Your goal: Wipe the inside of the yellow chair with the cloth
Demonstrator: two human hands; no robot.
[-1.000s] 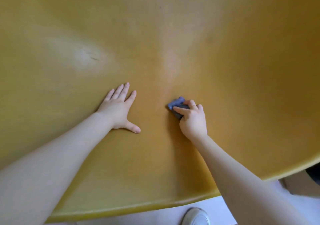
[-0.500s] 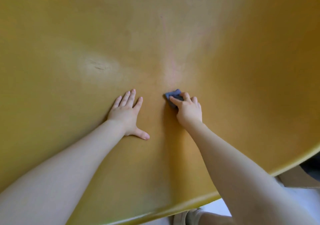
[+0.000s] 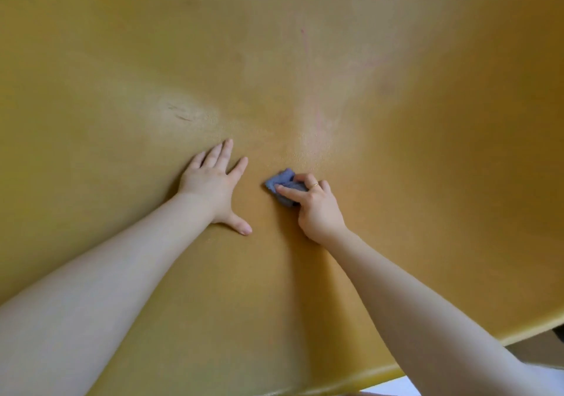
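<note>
Cloth (image 3: 282,185), a small wad of blue-grey fabric with soft crumpled folds, sits bunched under the right hand (image 3: 317,209), whose fingers curl over it and pinch it down against the inside of the yellow chair (image 3: 427,151); the index finger lies straight along the wad's near edge, and a thin gold ring (image 3: 315,185) shows on one of the curled fingers. A pointed corner of the fabric pokes out beyond the fingertips, away from the wrist. The chair's shell is one smooth moulded curve, hard-looking and finely grained, with a matte surface that fills almost the whole view. Just past the pinch, further into the bowl, a pale worn patch (image 3: 317,139) catches the light, and a faint pinkish streak (image 3: 314,99) runs up from it along the fold of the shell. To the left of the grip, near but apart from the cloth, the left hand (image 3: 213,185) lies flat on the shell with fingers straight and close together and the thumb spread wide toward the right wrist (it holds nothing). Beyond that hand, further left and deeper in, a few short dark scuff marks (image 3: 180,113) cross a lighter area. Behind the right forearm the shell ends in a rounded, thick rim (image 3: 381,375).
</note>
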